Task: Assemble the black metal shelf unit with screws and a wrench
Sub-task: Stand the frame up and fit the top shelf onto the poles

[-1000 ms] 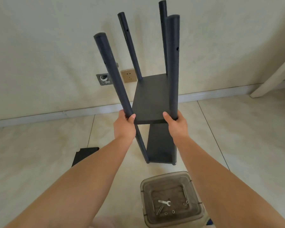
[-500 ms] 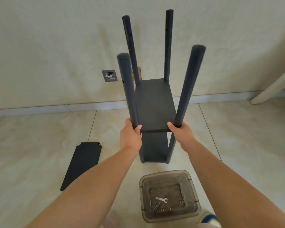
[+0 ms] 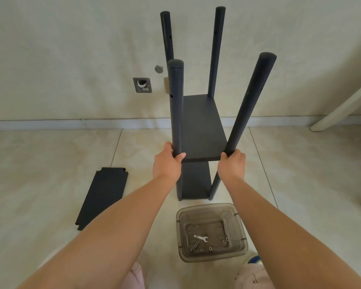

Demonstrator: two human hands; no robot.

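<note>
We've got the shelf unit [image 3: 198, 126] standing upright on the floor [image 3: 50, 163], right in front of us and close to the wall [image 3: 71, 49], and both hands are on it. Our left hand [image 3: 167, 163] has its grip wrapped round the near left post [image 3: 175, 105], thumb showing on the inner side, right at the level of the upper shelf board [image 3: 202, 130]. Our right hand [image 3: 232, 163] is clamped on the near right post [image 3: 248, 103] at the same height. That's a sensible spot, we'd say: low on the posts, next to the board, where the frame should be stiffest.

The near right post leans outward at the top while the left one looks closer to straight, though the wide lens may exaggerate that. We'd judge the joints may not be fully tight, so the frame could rack if we pull on the post tops. Metal tube and board, so rigid and probably moderately heavy, with a smooth painted finish that could slip in the palm; two hands held low feels right.

One loose shelf panel [image 3: 102, 197] lies flat on the floor to our left, still to be fitted. Just in front of our feet sits the clear plastic bin [image 3: 238, 245], with the wrench [image 3: 201, 238] and a few screws [image 3: 194, 246] and small nuts in the bottom, within easy reach.
</note>
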